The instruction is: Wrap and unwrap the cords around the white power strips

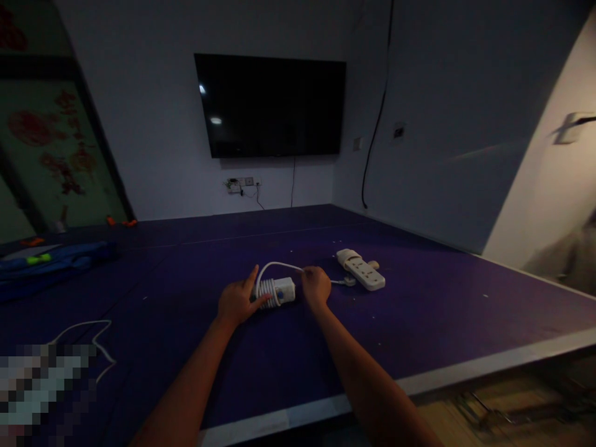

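Note:
On the purple table [261,347] lies a white power strip [285,290] with its white cord [266,289] coiled around its left part. My left hand [237,302] grips the coiled end, thumb in front and fingers at the back. A loop of the cord arches from the coil over to my right hand [316,286], whose fingers are closed on it. From the right side of that hand the cord runs on to a plug [348,281]. Just past the plug rests a second white power strip [365,273], its own cord wound around its far end.
A blue cloth item [74,257] lies at the far left. Nearer, a thin white cable [100,338] sits beside a pixelated area. The table's white front edge [279,422] runs close to me. A television [274,105] hangs on the wall above some sockets [246,182].

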### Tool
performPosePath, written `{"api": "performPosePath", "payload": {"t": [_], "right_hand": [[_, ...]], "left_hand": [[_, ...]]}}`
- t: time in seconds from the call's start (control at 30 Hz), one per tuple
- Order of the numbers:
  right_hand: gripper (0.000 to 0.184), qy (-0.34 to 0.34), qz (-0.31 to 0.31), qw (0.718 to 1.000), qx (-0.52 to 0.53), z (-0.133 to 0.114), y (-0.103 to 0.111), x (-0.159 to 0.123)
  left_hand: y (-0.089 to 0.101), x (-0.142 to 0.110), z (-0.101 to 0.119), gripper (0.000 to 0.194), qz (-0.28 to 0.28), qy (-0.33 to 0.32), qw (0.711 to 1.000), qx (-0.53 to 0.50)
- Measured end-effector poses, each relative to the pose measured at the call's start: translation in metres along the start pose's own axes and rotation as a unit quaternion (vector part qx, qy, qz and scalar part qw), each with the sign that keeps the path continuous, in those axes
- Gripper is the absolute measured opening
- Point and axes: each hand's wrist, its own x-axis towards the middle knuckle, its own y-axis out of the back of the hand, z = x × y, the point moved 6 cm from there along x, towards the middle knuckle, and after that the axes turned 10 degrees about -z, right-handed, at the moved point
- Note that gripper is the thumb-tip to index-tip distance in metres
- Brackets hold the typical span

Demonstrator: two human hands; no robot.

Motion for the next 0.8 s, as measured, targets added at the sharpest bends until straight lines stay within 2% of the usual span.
{"api": "performPosePath", "payload": {"t": [0.07,0.17,0.27,0.37,0.53,0.7,0.8], "right_hand": [[0.03,-0.019,0.031,0.998,0.042,0.005,0.004,0.0],[0.033,-0.039,0.05,0.995,0.077,0.008,0.006,0.0],[0.029,-0.042,0.037,0.995,0.081,0.006,0.005,0.0],[0.023,-0.032,0.001,0.998,0.061,0.003,-0.001,0.0],[0.019,-0.029,-0.032,0.999,0.028,0.003,-0.012,-0.001],[0.028,-0.058,-0.001,0.996,0.064,0.011,-0.011,-0.003],[0.035,-0.078,0.018,0.992,0.097,0.017,-0.01,-0.003]], "left_hand": [[0.001,0.002,-0.003,0.081,0.003,0.03,1.0,0.002],[0.005,0.003,-0.016,0.079,0.028,0.12,0.992,-0.008],[0.005,0.003,-0.031,0.079,0.039,0.211,0.976,-0.039],[0.004,0.001,-0.044,0.079,0.052,0.258,0.962,-0.069],[0.006,0.0,-0.056,0.09,0.075,0.277,0.953,-0.101],[0.005,0.002,-0.057,0.085,0.047,0.26,0.958,-0.109],[0.005,0.002,-0.057,0.084,0.055,0.259,0.956,-0.126]]}}
